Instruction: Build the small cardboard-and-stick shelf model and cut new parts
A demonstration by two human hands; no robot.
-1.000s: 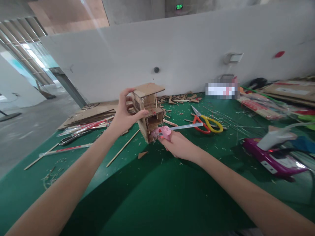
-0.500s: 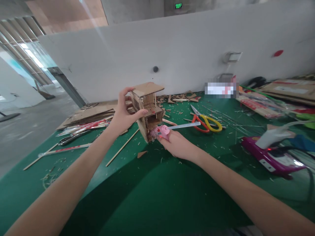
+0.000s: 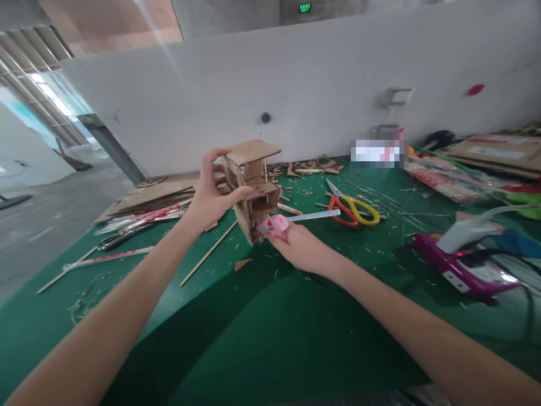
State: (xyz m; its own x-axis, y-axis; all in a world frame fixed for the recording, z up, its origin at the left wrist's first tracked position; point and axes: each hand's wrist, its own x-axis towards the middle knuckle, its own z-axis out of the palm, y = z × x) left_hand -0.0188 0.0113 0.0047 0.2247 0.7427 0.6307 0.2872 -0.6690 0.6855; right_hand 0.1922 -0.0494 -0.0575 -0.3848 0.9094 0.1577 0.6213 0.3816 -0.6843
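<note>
My left hand (image 3: 215, 194) grips a small cardboard model (image 3: 250, 153) by its left side, thumb across the front edge and fingers behind. The model has a flat top, an open upper section with a thin wooden post, and a box-like lower section. In my right hand (image 3: 302, 248) is a pink hot glue gun (image 3: 277, 225), with a clear glue stick (image 3: 316, 215) jutting out of its back to the right. The gun's front end is at the model's lower opening; its tip is hidden there. Some fingers of my right hand are out of sight beneath the gun.
Scissors (image 3: 359, 210) with red and yellow handles lie right of the model. A purple power strip (image 3: 456, 269) with plugs sits farther right. Cardboard sheets (image 3: 156, 194), a wooden stick (image 3: 209, 254) and packaged sticks (image 3: 114, 256) lie left. Cardboard scraps (image 3: 316, 166) line the white partition (image 3: 329, 79).
The whole view has shifted very slightly. Both hands keep their grips, and the glue gun stays at the model's lower opening, with its back end nudged a little left.
</note>
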